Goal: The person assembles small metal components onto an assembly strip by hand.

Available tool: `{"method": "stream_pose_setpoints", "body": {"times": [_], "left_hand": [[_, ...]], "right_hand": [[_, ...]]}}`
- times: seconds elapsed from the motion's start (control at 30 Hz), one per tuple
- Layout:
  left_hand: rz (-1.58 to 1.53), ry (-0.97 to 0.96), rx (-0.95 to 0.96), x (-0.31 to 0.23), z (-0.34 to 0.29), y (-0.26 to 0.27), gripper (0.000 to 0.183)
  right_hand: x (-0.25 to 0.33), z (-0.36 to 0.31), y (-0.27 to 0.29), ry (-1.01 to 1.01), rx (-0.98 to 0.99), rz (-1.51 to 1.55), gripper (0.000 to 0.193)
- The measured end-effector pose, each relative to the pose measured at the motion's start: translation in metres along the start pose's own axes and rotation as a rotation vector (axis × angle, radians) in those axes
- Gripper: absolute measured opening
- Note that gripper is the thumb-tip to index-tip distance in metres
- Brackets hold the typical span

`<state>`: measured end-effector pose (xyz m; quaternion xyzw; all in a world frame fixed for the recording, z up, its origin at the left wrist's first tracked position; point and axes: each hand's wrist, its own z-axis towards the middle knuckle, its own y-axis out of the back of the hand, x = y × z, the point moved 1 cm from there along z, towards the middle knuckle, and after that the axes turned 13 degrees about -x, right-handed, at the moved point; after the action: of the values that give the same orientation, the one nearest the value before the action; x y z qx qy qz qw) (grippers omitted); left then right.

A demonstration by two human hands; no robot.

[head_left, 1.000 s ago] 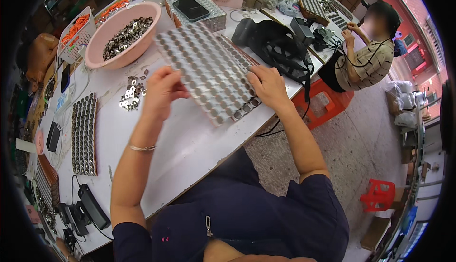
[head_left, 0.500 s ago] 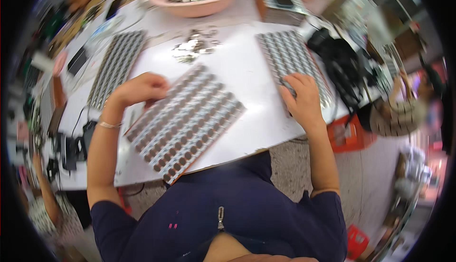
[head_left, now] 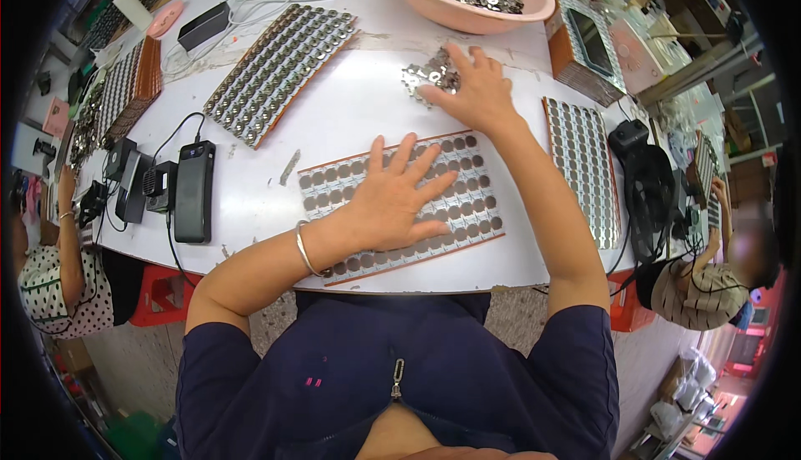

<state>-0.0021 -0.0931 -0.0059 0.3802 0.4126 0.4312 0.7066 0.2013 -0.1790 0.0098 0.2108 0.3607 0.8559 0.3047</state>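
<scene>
My left hand [head_left: 399, 199] lies flat with spread fingers on a panel [head_left: 477, 183] studded with rows of round grey discs. This panel rests near the table's front edge. Beyond it, my right hand [head_left: 479, 93] reaches over a small pile of loose shiny metal discs [head_left: 421, 78], fingers apart and at its right side. Whether any disc sits under those fingertips is hidden. A second disc-covered panel [head_left: 279, 72] lies at the far left, with shiny metal pieces in its rows. Another panel [head_left: 584, 172] lies to the right of my right forearm.
A pink bowl [head_left: 538, 5] of metal discs stands at the back. Right of it, a phone [head_left: 589, 38] lies on stacked panels. Black straps and a device [head_left: 647, 172] sit at the right edge; a power bank [head_left: 194, 193] with cables at left. People sit on both sides.
The panel that was tilted beside my left hand now lies flat under it. My right hand has left the right-hand panel and moved over to the loose discs. The view has shifted.
</scene>
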Motion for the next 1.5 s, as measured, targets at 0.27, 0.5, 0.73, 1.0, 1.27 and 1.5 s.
{"method": "stream_pose_setpoints", "body": {"times": [0.27,0.5,0.73,1.0,1.27,1.5], "left_hand": [[-0.007,-0.020,-0.036,0.006,0.001,-0.003,0.074],[-0.065,-0.049,-0.021,-0.001,-0.001,-0.002,0.072],[-0.061,-0.059,-0.017,0.001,0.003,0.001,0.072],[-0.115,-0.080,-0.027,-0.003,0.003,0.003,0.075],[-0.120,-0.088,-0.031,0.001,0.000,-0.001,0.071],[-0.173,-0.074,-0.011,0.006,0.004,0.004,0.070]], "right_hand": [[-0.011,0.027,-0.065,0.075,-0.025,0.118,0.021],[-0.017,0.051,-0.034,-0.282,0.189,0.743,0.023],[-0.052,0.056,-0.005,-0.378,0.413,0.663,0.026],[-0.117,0.176,0.008,-0.235,0.279,0.286,0.043],[-0.114,0.223,-0.099,-0.447,0.545,0.130,0.109],[-0.081,0.228,-0.127,-0.100,0.707,-0.283,0.106]]}}
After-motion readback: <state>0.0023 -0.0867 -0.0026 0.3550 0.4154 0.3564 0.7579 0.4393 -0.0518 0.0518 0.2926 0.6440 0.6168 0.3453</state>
